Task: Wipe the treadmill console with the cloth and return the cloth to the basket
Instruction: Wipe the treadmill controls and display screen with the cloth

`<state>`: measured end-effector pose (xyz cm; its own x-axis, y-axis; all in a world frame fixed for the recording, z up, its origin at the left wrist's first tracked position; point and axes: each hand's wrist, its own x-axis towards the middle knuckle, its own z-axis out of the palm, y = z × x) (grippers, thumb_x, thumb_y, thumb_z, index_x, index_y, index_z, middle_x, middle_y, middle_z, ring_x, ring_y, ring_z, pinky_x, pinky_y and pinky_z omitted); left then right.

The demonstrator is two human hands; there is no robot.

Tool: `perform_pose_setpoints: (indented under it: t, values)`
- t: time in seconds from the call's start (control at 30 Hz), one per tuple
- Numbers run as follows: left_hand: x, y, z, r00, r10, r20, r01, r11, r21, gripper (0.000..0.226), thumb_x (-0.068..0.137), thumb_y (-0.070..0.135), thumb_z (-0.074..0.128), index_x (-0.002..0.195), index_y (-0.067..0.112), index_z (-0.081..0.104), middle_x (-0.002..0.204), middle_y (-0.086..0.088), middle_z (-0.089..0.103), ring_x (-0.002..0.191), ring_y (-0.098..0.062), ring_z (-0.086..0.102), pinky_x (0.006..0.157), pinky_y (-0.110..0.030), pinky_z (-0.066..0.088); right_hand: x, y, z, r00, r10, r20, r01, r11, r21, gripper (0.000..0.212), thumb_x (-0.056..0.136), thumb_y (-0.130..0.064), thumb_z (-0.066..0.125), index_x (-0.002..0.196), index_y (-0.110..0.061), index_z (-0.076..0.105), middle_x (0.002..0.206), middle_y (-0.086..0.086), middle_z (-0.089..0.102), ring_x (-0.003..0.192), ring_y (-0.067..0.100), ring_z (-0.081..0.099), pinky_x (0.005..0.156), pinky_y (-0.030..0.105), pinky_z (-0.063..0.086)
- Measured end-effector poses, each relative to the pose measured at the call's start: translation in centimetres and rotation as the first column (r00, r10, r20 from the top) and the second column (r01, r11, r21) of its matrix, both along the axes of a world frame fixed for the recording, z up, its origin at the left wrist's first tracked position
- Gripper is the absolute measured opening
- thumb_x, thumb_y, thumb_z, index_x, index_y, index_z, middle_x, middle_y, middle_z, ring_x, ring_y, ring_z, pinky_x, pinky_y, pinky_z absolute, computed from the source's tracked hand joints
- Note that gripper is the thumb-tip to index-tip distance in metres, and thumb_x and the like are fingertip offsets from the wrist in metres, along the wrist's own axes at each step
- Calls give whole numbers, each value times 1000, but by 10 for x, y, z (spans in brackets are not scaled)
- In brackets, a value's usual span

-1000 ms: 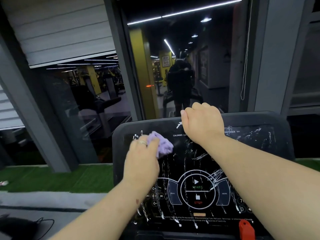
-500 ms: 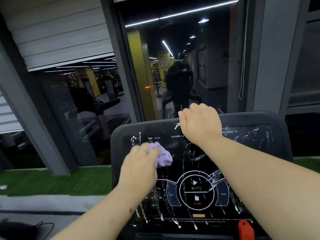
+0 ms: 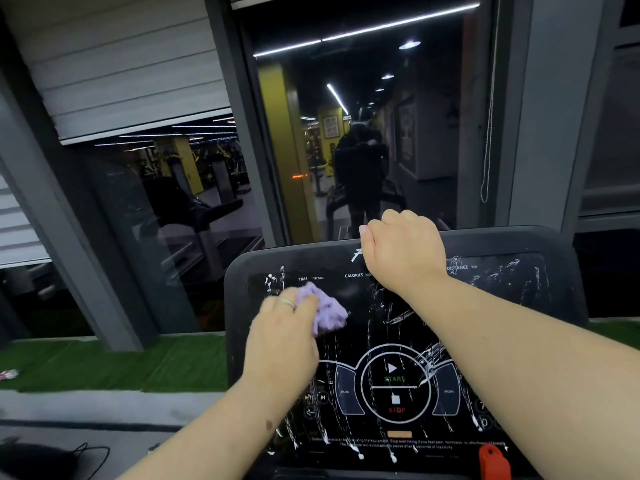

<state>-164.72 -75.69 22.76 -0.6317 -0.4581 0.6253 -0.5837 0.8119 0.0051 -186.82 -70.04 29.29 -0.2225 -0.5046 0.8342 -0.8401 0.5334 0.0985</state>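
Note:
The black treadmill console [image 3: 512, 299] fills the lower middle of the head view, its panel streaked with white marks. My left hand [image 3: 282, 337] grips a bunched purple cloth [image 3: 327, 311] and presses it against the upper left part of the panel, below the TIME label. My right hand [image 3: 403, 249] grips the console's top edge near its middle, fingers curled over the rim. No basket is in view.
A red safety clip [image 3: 493, 460] sits at the console's lower right. Dark glass windows [image 3: 363, 133] with grey frames stand just behind the console. A strip of green turf [image 3: 104, 362] runs along the floor at left, with a dark cable [image 3: 86, 455] nearer me.
My left hand has slid the cloth a little down and to the left over the panel. My right hand has stayed on the top edge.

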Motion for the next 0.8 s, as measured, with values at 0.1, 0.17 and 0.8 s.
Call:
perform_pose_setpoints:
  t: [0.1,0.17,0.8]
  values:
    - [5,-3,5,996,-53,67,57,996,-62,45,63,4,68,106,17,68,103,-4,65,78,-29,57,57,-38,51,1,0,1,1000,4,0,-4,1000,-1,45,103,-37,35,73,-18,64,70,1,54,63,23,34,59,36,29]
    - [4,-18,15,998,24,-51,-24,1000,2,44,65,1,65,107,15,68,106,-7,65,80,-32,56,61,-38,52,1,1,1,1000,0,3,0,1000,-3,45,103,-37,35,73,-19,64,71,0,54,63,22,34,59,36,29]
    - [8,-22,14,999,46,-19,-47,998,-46,49,66,7,67,115,16,66,110,-6,65,80,-31,55,63,-41,53,1,1,2,1000,-4,2,4,1000,13,44,103,-36,35,73,-18,63,71,0,52,63,23,36,59,37,28]
